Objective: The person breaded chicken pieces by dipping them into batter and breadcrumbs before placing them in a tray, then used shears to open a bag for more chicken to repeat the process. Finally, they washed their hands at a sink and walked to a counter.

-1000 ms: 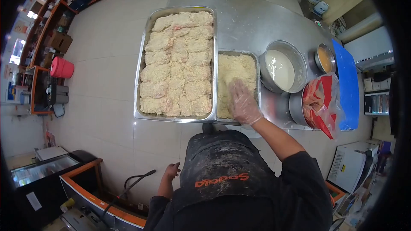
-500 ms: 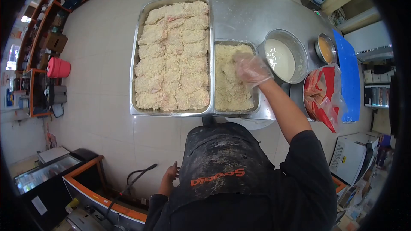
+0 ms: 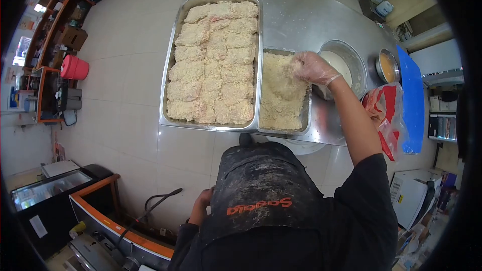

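My right hand (image 3: 313, 69), in a clear plastic glove, is over the right rim of the small metal pan (image 3: 307, 115), beside the bowl. Its fingers are curled together, and what they hold, if anything, is hidden. Pale breadcrumbs (image 3: 281, 113) fill that pan, with a crumb-covered mound near my fingertips. To its left, a large metal tray (image 3: 163, 103) holds rows of crumb-coated pieces (image 3: 213, 65). My left hand (image 3: 203, 199) hangs bare beside my flour-dusted dark apron (image 3: 266, 180), its fingers mostly hidden.
Right of the crumbs stand a metal bowl of white batter (image 3: 339, 65) and a smaller bowl of orange liquid (image 3: 387, 68). A red-and-clear plastic bag (image 3: 389, 108) sits near the steel table's (image 3: 286, 10) front edge, by a blue board (image 3: 411, 100).
My right hand has lifted from the crumbs and moved slightly right and back, toward the batter bowl. My left hand has drawn in against the apron. The whole view has shifted a little.
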